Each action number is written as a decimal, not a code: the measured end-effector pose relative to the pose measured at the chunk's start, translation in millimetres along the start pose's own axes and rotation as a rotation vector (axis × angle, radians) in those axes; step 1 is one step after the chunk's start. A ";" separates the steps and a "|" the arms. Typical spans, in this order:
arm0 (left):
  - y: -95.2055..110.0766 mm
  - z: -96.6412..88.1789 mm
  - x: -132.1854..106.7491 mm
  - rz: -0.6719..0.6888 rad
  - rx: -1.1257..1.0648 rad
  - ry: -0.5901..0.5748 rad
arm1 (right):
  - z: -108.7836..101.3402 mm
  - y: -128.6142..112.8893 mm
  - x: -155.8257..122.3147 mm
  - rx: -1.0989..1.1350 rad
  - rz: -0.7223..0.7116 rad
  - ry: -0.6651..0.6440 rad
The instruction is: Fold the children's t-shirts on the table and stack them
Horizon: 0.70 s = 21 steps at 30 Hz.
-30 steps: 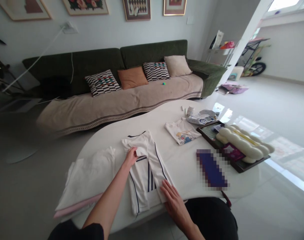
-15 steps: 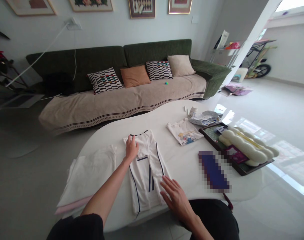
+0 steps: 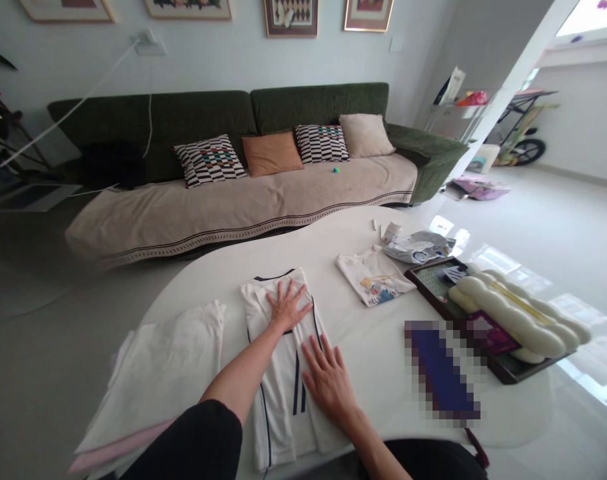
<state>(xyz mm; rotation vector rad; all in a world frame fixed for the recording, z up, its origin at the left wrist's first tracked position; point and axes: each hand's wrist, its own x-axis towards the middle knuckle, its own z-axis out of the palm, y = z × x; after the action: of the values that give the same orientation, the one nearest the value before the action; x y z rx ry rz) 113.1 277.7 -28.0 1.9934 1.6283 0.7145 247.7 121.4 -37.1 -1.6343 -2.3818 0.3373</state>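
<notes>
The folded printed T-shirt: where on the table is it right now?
In the head view, the printed T-shirt lies right of the striped jersey, just left of the dark tray.

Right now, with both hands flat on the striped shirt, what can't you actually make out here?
- Purple item, head view: pixelated, cannot be identified.
- White shirt with navy stripes: near hem cut off by the table edge, middle covered by left hand and right hand.
- Print on the small folded tee: too small to read.

Left hand (image 3: 287,305): we hold it flat, palm down, fingers spread and pointing away from us.
Right hand (image 3: 328,381): ours lies flat too, nearer us, fingers together.
Arms: both bare forearms reach forward, left sleeve dark.
</notes>
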 end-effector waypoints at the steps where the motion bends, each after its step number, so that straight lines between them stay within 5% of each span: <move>1: -0.2 -0.5 -0.4 -0.005 -0.006 -0.008 | 1.3 -1.5 -11.9 0.001 -0.008 0.003; 8: 8.9 -8.6 7.9 -0.080 -0.074 -0.056 | 0.5 -16.9 -102.4 0.020 -0.016 -0.136; 11: 22.9 -23.1 -5.6 -0.068 -0.066 -0.062 | -13.2 -15.0 -126.8 0.071 -0.047 -0.198; 14: 30.6 -42.3 -64.8 0.105 -0.033 -0.051 | -32.1 -7.9 -131.7 0.086 -0.004 -0.149; 18: 16.0 -60.0 -193.2 0.268 0.164 -0.321 | -38.7 2.7 -118.6 0.060 -0.046 -0.148; 21: 2.3 -60.8 -265.0 0.236 0.356 -0.444 | -24.0 4.4 -111.5 -0.020 -0.090 -0.113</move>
<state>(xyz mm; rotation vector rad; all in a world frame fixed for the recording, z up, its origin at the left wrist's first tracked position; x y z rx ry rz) 32.2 18.9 -7.4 2.4064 1.3323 0.0345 298.2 20.1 -22.5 -1.5488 -2.5404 0.4008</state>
